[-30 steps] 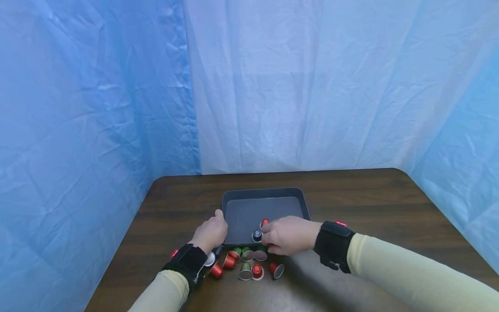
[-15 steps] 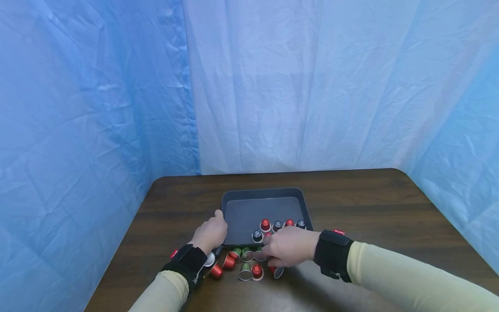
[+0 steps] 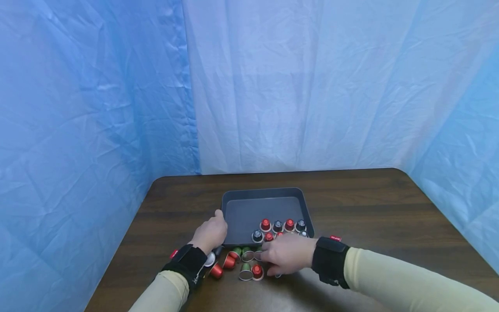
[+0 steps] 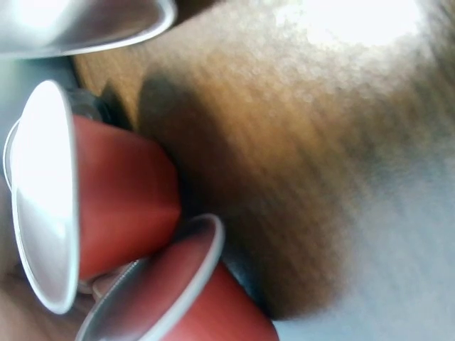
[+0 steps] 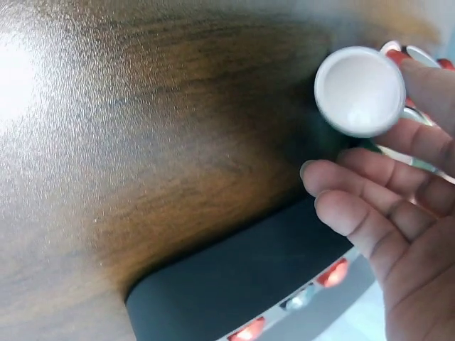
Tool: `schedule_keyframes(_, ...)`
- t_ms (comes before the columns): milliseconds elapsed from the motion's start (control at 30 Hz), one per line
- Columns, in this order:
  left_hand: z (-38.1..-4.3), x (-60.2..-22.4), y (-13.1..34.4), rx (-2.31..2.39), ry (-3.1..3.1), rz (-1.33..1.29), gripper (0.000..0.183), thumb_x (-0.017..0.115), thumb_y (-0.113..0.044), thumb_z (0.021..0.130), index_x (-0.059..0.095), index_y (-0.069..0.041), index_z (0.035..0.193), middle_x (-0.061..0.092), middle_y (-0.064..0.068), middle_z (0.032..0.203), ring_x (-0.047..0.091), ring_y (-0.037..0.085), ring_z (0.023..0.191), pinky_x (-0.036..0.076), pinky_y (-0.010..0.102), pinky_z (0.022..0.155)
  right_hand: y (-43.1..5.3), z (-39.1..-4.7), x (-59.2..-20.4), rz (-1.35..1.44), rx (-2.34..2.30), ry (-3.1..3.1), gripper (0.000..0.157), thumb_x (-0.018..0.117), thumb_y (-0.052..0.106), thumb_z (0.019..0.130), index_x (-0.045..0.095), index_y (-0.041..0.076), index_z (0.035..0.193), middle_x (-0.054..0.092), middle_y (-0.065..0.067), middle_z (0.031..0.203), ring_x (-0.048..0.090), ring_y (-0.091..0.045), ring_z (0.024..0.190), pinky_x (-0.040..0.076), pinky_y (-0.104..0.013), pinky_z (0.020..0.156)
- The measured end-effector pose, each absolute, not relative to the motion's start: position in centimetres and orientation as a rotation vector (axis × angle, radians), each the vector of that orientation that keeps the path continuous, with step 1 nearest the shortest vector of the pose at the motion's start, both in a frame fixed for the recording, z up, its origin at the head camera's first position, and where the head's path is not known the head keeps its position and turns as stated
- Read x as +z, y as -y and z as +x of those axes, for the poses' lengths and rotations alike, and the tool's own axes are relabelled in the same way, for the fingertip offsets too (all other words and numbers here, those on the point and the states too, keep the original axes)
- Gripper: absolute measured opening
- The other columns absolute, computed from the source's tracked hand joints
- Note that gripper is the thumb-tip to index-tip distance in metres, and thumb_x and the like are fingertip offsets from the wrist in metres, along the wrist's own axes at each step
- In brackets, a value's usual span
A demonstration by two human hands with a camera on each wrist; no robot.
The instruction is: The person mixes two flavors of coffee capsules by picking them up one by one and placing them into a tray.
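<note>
My left hand [image 3: 211, 232] grips the left side of a dark grey baking tray [image 3: 245, 194], thumb at the rim, other fingers hidden. A red coffee capsule [image 4: 128, 199] lies close by the left hand. Below the tray's near edge, my right hand [image 3: 288, 253] pinches a coffee capsule [image 5: 359, 92] between thumb and index finger; its pale lid faces the wrist camera. The other right fingers [image 5: 355, 220] are spread loosely. Inside the tray, red capsules [image 3: 265, 225] and dark capsules [image 3: 300, 225] stand lid-down in rows at the near right.
Several green capsules [image 3: 245, 273] and red capsules [image 3: 216, 271] lie on the wooden table [image 3: 351, 190] before the tray. A white-lidded capsule [image 3: 209, 259] lies beside the left wrist. Blue cloth [image 3: 253, 86] hangs behind and at both sides.
My right hand has drawn back from the tray toward the near capsules, uncovering the standing rows. The left hand and the tray have stayed in place.
</note>
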State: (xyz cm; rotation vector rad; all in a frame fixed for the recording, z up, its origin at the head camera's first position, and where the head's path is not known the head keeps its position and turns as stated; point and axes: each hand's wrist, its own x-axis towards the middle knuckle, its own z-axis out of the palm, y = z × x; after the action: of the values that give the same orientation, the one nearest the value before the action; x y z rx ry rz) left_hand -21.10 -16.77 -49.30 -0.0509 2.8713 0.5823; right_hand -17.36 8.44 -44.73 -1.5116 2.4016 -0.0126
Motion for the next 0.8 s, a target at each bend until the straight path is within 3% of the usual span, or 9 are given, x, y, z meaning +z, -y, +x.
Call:
schedule_keyframes(333,-21.02,-49.27,16.71,0.586,-2.874,-0.048,0.030,0.050,-0.023,0.107,0.042,0.000,0.125,0.058,0.009,0.074,0.060,0.024,0.066,0.049,0.039,0.062,-8.55,-17.00,-45.25,-1.525,-0.018,-2.339,0.030,0.080,0.033,0.089,0.071,0.022,0.115,0.061,0.014,0.096,0.054,0.003,0.077,0.046,-0.013,0.070)
schedule_keyframes(800,-21.12,-49.34,16.87,0.593,-2.870,-0.050,0.032,0.051,-0.024,0.107,0.041,0.000,0.125,0.057,0.008,0.074,0.060,0.023,0.064,0.049,0.037,0.060,-9.12,-17.05,-45.02,-1.584,0.043,-2.317,0.017,0.081,0.026,0.089,0.073,0.021,0.104,0.058,0.013,0.092,0.050,0.003,0.072,0.043,-0.013,0.065)
